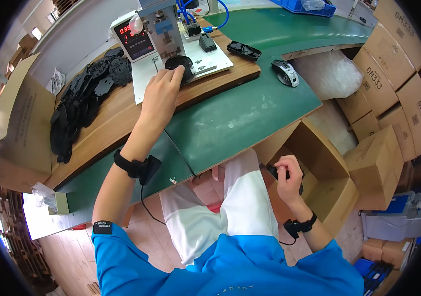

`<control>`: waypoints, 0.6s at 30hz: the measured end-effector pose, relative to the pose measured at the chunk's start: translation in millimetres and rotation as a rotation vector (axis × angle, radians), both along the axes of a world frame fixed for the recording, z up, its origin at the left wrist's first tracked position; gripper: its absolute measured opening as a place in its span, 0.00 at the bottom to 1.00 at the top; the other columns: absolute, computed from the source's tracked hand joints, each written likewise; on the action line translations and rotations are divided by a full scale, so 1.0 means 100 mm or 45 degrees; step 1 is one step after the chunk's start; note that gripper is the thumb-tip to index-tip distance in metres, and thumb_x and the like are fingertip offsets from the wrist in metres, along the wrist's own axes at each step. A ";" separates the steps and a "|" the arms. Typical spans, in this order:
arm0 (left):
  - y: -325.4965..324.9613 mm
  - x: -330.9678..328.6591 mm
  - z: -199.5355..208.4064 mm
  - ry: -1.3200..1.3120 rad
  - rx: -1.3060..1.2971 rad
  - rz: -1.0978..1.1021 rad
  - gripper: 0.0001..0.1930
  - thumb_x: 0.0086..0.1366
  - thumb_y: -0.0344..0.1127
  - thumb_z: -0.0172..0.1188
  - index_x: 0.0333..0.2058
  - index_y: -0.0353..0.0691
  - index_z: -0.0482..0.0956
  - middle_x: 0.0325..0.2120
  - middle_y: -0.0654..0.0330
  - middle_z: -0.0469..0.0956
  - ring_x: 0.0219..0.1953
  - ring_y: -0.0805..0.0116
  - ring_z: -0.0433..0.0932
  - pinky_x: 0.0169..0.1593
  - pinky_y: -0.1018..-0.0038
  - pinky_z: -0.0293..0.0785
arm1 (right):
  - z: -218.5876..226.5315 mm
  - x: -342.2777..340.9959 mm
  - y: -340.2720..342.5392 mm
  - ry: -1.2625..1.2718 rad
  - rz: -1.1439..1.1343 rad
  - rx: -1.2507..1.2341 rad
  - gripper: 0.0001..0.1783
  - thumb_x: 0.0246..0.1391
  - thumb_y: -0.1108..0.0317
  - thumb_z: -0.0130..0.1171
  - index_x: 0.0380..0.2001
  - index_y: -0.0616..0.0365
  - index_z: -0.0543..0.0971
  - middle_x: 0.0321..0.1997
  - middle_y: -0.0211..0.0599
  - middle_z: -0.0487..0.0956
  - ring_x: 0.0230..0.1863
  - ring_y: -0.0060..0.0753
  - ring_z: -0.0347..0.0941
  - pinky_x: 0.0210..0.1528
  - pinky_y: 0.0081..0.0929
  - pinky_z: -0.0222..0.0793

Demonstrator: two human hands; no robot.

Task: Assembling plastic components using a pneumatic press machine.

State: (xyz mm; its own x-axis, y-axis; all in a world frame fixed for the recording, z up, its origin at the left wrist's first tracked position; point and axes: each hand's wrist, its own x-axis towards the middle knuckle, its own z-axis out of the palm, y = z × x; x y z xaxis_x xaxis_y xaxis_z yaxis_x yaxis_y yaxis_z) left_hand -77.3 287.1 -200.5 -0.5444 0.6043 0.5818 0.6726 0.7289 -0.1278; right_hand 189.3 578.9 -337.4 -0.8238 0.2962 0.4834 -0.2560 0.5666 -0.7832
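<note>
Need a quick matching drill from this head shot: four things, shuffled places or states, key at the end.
1. left hand
2. right hand
3. computer mouse
4. pile of black parts

A. on green tabletop
B. holding a dark item
C. on wooden board
D. at the machine

Pairs: 1-D, 2-B, 3-A, 4-C

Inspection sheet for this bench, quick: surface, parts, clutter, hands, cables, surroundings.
Surface: green tabletop, pale smudges; wooden board on it.
Parts: black piece at the machine; black parts heaped on the board.
Clutter: computer mouse on the tabletop; black oblong case at the board's right edge.
Hands: left hand touches the black piece; right hand holds a dark item, partly hidden, near an open carton.
Cables: blue hose beside the machine; black cable across the tabletop's front.
Surroundings: stacked cartons at right.
</note>
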 end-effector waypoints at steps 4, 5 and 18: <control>0.03 -0.01 -0.03 -0.056 0.092 0.043 0.24 0.55 0.17 0.59 0.53 0.32 0.71 0.37 0.51 0.80 0.46 0.51 0.79 0.50 0.61 0.77 | 1.05 -0.43 -0.36 0.165 0.326 0.196 0.13 0.50 0.83 0.61 0.41 0.61 0.80 0.44 0.43 0.78 0.43 0.45 0.77 0.43 0.33 0.75; 0.04 -0.01 -0.04 -0.053 0.100 0.048 0.24 0.55 0.17 0.59 0.53 0.32 0.71 0.37 0.51 0.80 0.46 0.51 0.79 0.50 0.61 0.77 | 1.22 -0.64 -0.42 0.233 0.359 0.292 0.17 0.49 0.82 0.62 0.44 0.60 0.80 0.46 0.43 0.78 0.46 0.47 0.77 0.46 0.35 0.75; -0.07 -0.08 -0.08 -0.197 0.260 -0.015 0.26 0.57 0.20 0.61 0.55 0.36 0.68 0.45 0.48 0.80 0.52 0.46 0.77 0.55 0.57 0.76 | 1.26 -2.67 -1.19 0.423 0.273 0.977 0.10 0.49 0.77 0.62 0.37 0.60 0.81 0.42 0.36 0.80 0.49 0.44 0.77 0.48 0.41 0.79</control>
State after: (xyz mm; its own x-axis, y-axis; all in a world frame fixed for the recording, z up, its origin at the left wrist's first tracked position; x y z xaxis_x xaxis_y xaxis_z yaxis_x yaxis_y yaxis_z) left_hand -84.9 280.6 -208.7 -0.6300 0.4898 0.6026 0.6813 0.7211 0.1262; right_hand -78.0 459.6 -211.7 -0.6048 -0.3564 0.7122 -0.5657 0.8217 -0.0692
